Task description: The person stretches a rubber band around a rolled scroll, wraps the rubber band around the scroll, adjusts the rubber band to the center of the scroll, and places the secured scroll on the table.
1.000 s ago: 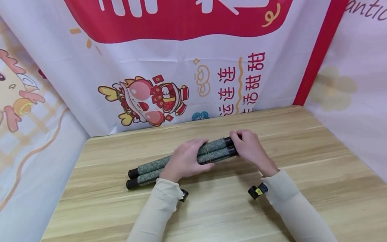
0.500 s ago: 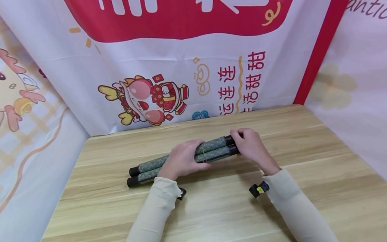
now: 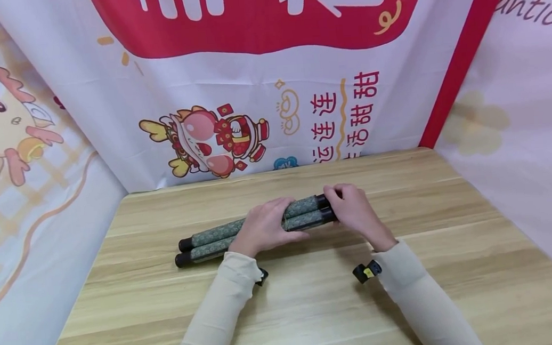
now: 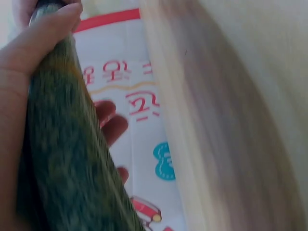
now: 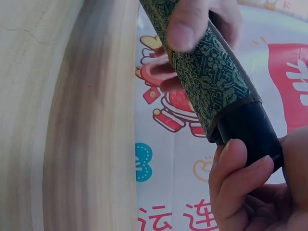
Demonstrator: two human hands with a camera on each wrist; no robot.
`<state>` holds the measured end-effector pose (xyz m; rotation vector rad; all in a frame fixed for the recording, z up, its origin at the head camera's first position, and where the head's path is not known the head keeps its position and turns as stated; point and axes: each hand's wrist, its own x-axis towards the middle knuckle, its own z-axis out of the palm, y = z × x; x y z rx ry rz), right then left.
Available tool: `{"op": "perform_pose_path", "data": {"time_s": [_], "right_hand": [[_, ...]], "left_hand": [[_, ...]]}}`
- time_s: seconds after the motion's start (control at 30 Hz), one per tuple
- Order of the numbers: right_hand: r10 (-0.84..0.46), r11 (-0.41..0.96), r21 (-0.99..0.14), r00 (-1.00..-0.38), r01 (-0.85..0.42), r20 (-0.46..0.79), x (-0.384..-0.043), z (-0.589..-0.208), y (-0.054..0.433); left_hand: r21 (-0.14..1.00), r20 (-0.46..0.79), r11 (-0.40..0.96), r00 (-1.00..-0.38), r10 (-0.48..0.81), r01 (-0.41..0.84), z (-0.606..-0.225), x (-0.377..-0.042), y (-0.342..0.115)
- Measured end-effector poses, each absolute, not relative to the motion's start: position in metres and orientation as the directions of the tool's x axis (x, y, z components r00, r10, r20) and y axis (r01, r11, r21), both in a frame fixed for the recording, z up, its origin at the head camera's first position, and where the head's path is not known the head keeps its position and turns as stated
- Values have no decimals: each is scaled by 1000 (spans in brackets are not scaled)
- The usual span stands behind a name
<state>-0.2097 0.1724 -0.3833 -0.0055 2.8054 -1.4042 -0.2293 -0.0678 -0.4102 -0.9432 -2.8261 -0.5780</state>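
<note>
Two rolled scrolls in green patterned brocade with black end knobs lie side by side, slanting across the head view: a far scroll (image 3: 217,232) and a near scroll (image 3: 211,249). A thin yellowish band (image 3: 285,222) runs round them just beside my left thumb. My left hand (image 3: 266,227) grips both scrolls near their middle, thumb on the near side, fingers on the far side. My right hand (image 3: 355,209) holds the black knobs at the right end. In the right wrist view its fingers curl round a black knob (image 5: 250,132). The left palm hides the scrolls' middle.
A wood-grain table (image 3: 314,309) lies beneath. Printed cloth (image 3: 230,74) stands upright along its back edge, with more cloth at the left and right sides. A small black device (image 3: 367,271) sits at my right wrist.
Both scrolls have shifted slightly left and right again within the last second, now a bit left. The band sits closer to my left hand than one second ago. Both grips stay on.
</note>
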Motion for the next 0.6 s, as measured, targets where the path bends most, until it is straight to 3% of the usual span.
{"op": "perform_pose_path", "data": {"time_s": [0.27,0.6], "right_hand": [[13,601,-799,-1000,9,-1,-212,-383,180],[6,604,-797,-1000,-10,17,-210,-385,174]], "left_hand": [[328,90,765,-824,559,555,-404,-234,-85],[297,226,741,-799,558,602,-413,-232,-68]]}}
